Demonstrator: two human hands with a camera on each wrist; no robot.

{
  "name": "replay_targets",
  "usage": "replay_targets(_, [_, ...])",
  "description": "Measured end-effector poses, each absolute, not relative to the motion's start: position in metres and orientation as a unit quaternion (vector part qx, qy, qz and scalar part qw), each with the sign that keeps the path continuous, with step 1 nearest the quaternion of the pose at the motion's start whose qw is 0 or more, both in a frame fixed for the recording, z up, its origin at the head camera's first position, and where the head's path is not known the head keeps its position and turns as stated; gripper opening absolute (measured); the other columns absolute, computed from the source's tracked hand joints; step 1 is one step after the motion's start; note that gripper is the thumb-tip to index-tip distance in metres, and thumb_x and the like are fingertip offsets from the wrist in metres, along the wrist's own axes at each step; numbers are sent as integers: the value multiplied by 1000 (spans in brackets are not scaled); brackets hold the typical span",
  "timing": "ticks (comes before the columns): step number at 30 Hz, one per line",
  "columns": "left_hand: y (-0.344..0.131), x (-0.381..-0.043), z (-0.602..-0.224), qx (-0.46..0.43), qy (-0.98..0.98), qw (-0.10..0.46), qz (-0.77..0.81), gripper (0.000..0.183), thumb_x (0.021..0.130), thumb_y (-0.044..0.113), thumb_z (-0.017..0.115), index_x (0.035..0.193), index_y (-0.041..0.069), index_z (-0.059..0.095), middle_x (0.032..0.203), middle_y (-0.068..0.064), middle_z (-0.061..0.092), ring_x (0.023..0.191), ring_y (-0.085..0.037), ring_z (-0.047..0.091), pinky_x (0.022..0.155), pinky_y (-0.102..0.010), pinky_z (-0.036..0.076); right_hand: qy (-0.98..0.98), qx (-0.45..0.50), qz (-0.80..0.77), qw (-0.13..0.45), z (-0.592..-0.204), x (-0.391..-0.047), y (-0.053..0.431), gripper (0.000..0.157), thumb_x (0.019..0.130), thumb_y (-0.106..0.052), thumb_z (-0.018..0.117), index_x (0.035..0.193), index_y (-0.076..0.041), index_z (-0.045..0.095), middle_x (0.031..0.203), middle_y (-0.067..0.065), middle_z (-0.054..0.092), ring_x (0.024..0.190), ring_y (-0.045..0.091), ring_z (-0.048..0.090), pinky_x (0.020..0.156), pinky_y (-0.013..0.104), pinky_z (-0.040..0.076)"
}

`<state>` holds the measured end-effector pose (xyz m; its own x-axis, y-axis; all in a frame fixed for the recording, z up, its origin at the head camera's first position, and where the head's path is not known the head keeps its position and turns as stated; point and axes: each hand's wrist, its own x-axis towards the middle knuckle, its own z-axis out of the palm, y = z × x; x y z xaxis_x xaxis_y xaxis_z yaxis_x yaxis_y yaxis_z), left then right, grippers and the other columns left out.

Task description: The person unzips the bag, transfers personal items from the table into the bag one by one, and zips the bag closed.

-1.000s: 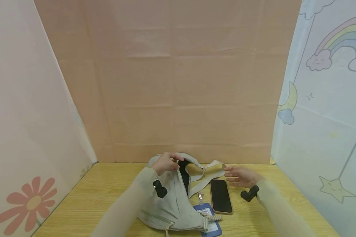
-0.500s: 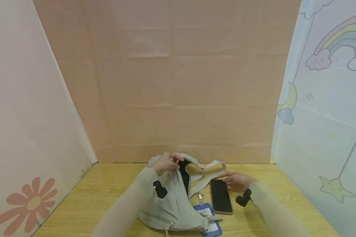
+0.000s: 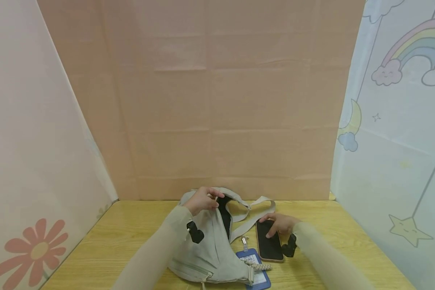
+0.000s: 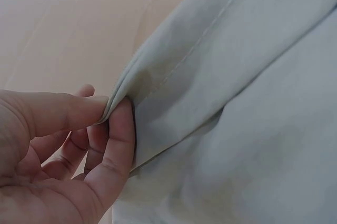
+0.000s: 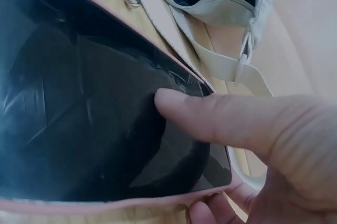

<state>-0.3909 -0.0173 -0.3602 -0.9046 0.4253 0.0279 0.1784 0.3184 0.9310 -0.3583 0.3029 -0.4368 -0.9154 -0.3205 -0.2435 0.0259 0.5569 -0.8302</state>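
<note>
A pale grey sling bag [image 3: 199,253] lies on the table with its dark-lined opening [image 3: 224,215] gaping. My left hand [image 3: 202,200] pinches the zipped edge of that opening between thumb and fingers; the left wrist view shows the fabric [image 4: 210,92] drawn up at the pinch. To the right, my right hand [image 3: 282,224] grips the far end of a smartphone [image 3: 270,247]. In the right wrist view the thumb presses on the black screen [image 5: 79,113], while other fingertips curl at the pink case's edge, partly hidden under it.
A blue ID card holder [image 3: 262,278] with a metal clip lies between bag and phone, partly under a braided cord [image 3: 262,266]. The bag's strap [image 3: 251,223] loops behind the phone. An orange-brown backdrop [image 3: 217,121] stands at the table's [image 3: 105,241] far edge, with patterned sheets at both sides.
My right hand has moved left and down from beside the strap onto the phone and taken hold of its far end. The left hand keeps its pinch on the bag.
</note>
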Motion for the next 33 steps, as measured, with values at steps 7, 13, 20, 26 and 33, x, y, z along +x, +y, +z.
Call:
replay_targets(7, [-18, -390, -361, 195, 805, 116, 549, 36, 81, -15, 59, 116, -6, 65, 86, -2, 40, 70, -14, 49, 62, -24, 49, 862, -88, -468, 175, -439, -358, 298, 53, 70, 17, 74, 117, 2, 56, 122, 24, 54, 90, 24, 61, 81, 41, 52])
replay_targets(13, [-19, -390, -359, 201, 803, 110, 550, 37, 81, -15, 58, 117, -8, 64, 90, -3, 40, 73, -14, 48, 63, -23, 49, 880, -89, -441, 156, -434, -359, 294, 56, 66, 14, 77, 117, -1, 57, 100, 14, 61, 83, 22, 59, 79, 38, 52])
replay_targets(20, [-21, -392, -359, 195, 806, 107, 549, 36, 82, -15, 59, 117, -7, 65, 95, -4, 41, 74, -15, 48, 64, -25, 49, 893, -61, -413, 169, -428, -359, 287, 55, 69, 13, 77, 116, -5, 56, 118, 17, 54, 98, 29, 55, 88, 49, 48])
replay_targets(26, [-20, -392, -361, 196, 807, 105, 547, 36, 81, -14, 60, 116, -6, 65, 94, -3, 41, 73, -15, 49, 63, -24, 49, 888, -59, -426, 164, -430, -358, 286, 44, 68, 15, 76, 104, -1, 55, 112, 18, 51, 87, 27, 53, 73, 38, 49])
replay_targets(33, [-19, -390, -358, 197, 806, 105, 549, 36, 80, -16, 58, 111, -2, 69, 90, -3, 42, 69, -14, 51, 61, -23, 47, 877, -74, -444, 169, -432, -358, 293, 44, 68, 14, 77, 100, 0, 51, 96, 15, 53, 75, 23, 53, 66, 33, 47])
